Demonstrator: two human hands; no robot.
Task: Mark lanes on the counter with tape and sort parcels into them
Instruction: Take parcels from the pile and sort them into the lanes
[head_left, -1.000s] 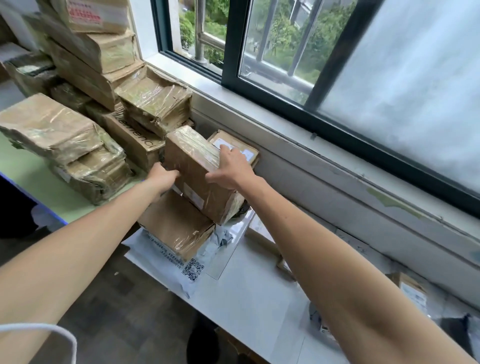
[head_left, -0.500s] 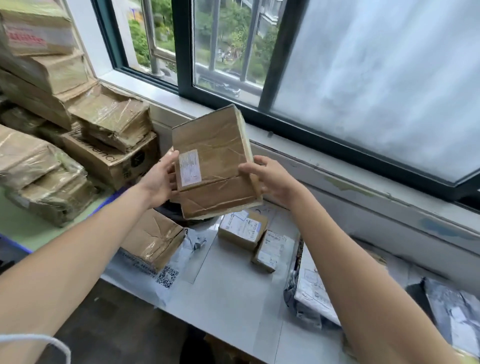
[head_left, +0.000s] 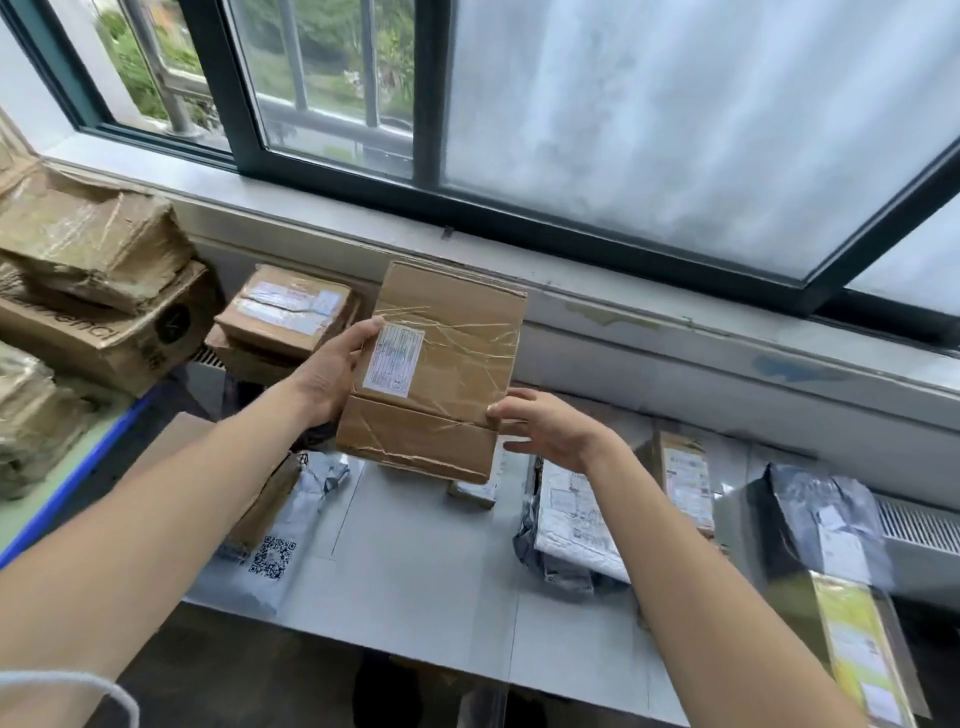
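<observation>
Gripping brown parcel (head_left: 447, 364) between left (head_left: 324, 376) and right hands (head_left: 553, 434), long axis upright, label (head_left: 393, 359) toward wearer

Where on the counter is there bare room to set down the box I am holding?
The widest bare patch of the counter for the box lies between the QR-code mailer and the grey poly bag, toward the near edge. The left end, with stacked boxes, and the right end, with dark bags, are crowded.
</observation>
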